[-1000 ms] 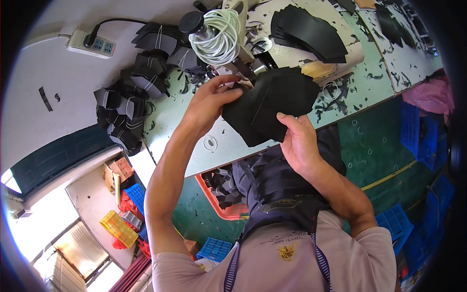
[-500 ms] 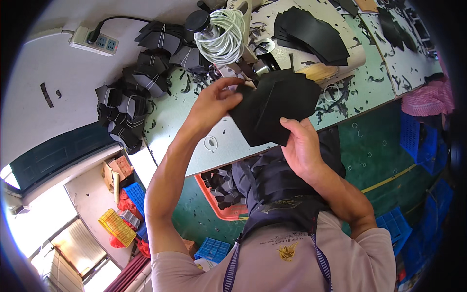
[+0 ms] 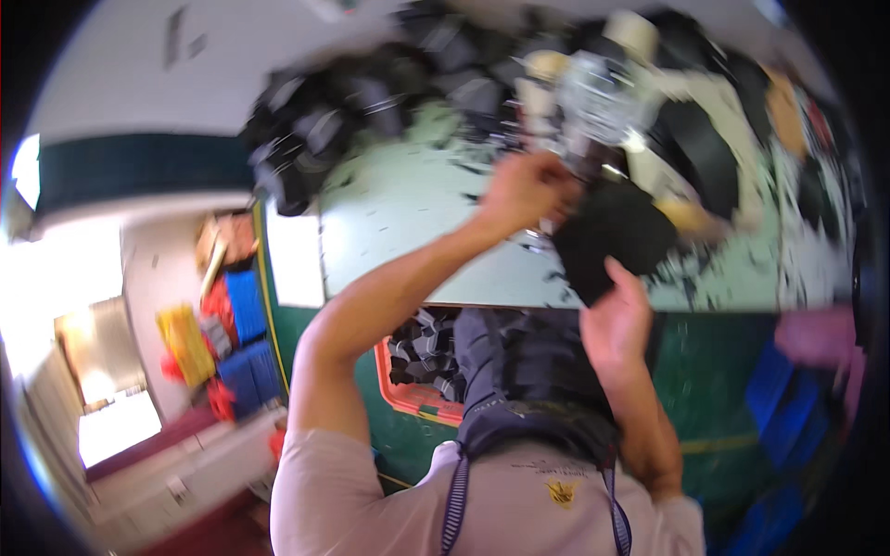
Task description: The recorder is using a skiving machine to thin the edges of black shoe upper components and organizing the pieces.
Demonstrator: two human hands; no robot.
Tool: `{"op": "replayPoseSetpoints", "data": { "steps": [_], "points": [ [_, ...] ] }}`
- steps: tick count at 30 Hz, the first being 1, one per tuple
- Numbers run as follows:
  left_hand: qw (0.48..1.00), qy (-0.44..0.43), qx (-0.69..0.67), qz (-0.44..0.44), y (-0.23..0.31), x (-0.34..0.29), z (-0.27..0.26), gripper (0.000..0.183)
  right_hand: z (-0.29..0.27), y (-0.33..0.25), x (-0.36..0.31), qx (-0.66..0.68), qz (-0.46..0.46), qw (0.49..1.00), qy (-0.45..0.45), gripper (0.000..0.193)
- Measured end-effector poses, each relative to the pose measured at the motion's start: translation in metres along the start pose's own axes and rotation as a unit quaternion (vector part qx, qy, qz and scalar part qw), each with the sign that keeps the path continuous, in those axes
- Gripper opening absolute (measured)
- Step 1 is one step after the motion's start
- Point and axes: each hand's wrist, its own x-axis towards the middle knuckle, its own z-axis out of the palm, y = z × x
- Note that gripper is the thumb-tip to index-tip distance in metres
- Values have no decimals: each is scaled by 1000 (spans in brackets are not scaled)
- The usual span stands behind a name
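The right hand (image 3: 618,320) pinches a black piece (image 3: 616,232) over the counter (image 3: 399,232); the left hand (image 3: 527,192) (blurred beside it): cannot tell.

Black panel (image 3: 615,233) — in right-hand fingers (image 3: 623,279).

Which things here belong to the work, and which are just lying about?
Apparently in the work:
- black material, held by the right hand
- left hand, near its edge
- pale table

Apparently just lying about:
- yellow crate
- pink cloth
- cardboard box
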Motion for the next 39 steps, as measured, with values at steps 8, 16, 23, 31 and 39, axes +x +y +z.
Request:
{"op": "replayPoseSetpoints", "data": {
  "steps": [8, 16, 23, 31, 39],
  "points": [
    [926, -48, 191, 321, -8, -135, 19, 29, -25, -52, -36, -562, 164, 762, -275, 52],
    [952, -266, 152, 16, -57, -208, 12, 43, -6, -37, -72, -581, 324, 682, -305, 52],
    [977, -202, 76, 5, -59, -234, 17, 54, 2, -25, -95, -635, 213, 673, -315, 40],
    [972, -225, 64, -8, -54, -224, 22, 53, 7, -28, -95, -670, 205, 627, -341, 52],
    [973, -163, 19, 161, -93, -139, 24, 50, -18, -24, -52, -600, 78, 774, -188, 42]
  ]
}}
